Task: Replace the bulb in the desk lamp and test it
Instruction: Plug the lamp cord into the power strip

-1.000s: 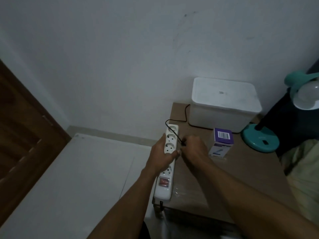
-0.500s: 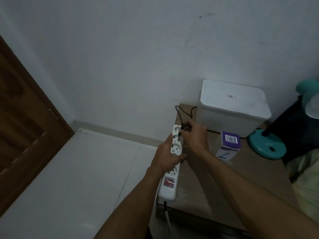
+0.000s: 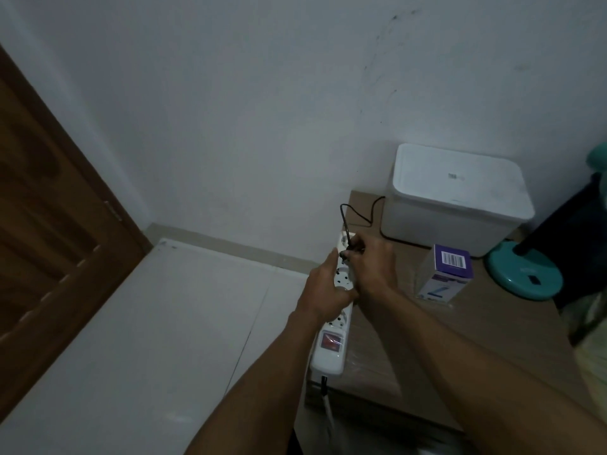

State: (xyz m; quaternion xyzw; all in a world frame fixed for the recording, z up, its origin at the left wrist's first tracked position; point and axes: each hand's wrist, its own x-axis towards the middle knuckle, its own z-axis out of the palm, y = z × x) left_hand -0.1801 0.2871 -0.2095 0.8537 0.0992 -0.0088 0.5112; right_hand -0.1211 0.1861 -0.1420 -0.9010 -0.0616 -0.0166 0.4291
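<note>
- One white power strip (image 3: 331, 343) lies along the left edge of the wooden table (image 3: 460, 339). Three of its sockets show, any others are hidden under the hands, and one red switch sits at its near end.
- One left hand (image 3: 323, 290) is wrapped around the middle of the strip, fingers closed on it.
- One right hand (image 3: 372, 267) pinches the black plug (image 3: 345, 254) over a socket near the far end; its black cord (image 3: 358, 215) loops back toward the wall.
- One white lidded box (image 3: 456, 198) stands at the back against the wall, one purple bulb carton (image 3: 446, 274) stands upright before it, and the teal base of one desk lamp (image 3: 522, 274) sits to the right, its head cut off by the frame.
- Compared with half a second ago, the right hand sits lower on the strip and the plug is closer to the socket face; the left grip is unchanged.
- The strip's near end overhangs the table's front corner; open white floor lies to the left, bounded by a wooden door (image 3: 49, 224).
</note>
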